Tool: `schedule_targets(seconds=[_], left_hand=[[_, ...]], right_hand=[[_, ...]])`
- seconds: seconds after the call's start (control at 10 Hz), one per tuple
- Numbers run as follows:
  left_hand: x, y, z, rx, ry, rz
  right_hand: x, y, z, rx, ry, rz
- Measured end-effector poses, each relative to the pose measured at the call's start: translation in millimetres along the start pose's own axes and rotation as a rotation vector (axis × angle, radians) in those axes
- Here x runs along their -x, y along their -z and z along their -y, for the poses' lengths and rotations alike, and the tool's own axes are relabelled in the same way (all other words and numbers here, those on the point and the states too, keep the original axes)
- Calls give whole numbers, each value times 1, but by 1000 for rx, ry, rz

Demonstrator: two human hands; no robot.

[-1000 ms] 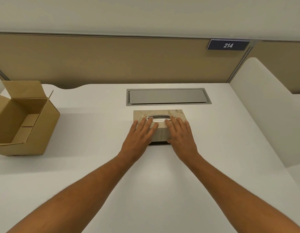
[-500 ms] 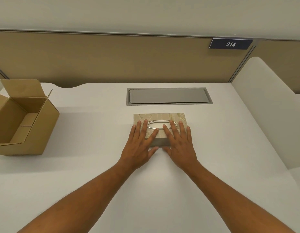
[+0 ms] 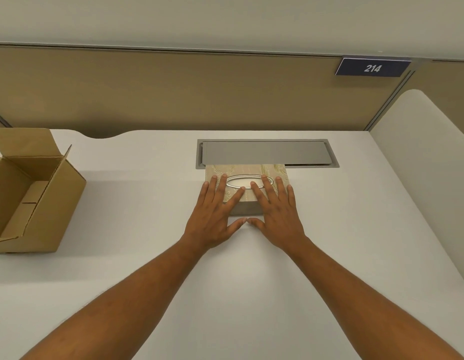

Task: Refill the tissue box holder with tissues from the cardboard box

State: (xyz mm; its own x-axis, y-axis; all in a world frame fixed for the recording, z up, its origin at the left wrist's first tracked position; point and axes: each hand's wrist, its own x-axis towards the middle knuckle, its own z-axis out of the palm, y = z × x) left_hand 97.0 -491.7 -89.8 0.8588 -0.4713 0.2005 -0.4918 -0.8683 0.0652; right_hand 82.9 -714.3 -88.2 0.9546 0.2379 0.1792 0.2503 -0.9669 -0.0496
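The beige patterned tissue box holder sits flat on the white desk, its far edge touching the grey hatch. A silver oval ring frames its top opening, with white showing inside. My left hand lies flat on the holder's left half, fingers spread. My right hand lies flat on its right half in the same way. Both thumbs rest on the desk in front of the holder, tips nearly touching. The open cardboard box stands at the far left; its visible inside looks bare.
A grey metal cable hatch is set into the desk behind the holder. A tan partition with a "214" plate closes the back, and a white divider walls the right side.
The holder's near edge, lifted a second ago with a dark gap under it, now sits flat. Both hands have slid it away from me until it meets the hatch.
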Motion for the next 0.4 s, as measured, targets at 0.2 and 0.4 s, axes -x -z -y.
schedule_targets(seconds=[0.2, 0.4], left_hand=[[-13, -5, 7, 6, 7, 21], [-13, 0, 7, 36, 12, 53]], right_hand=[[-15, -6, -5, 4, 3, -3], [-16, -9, -5, 5, 32, -33]])
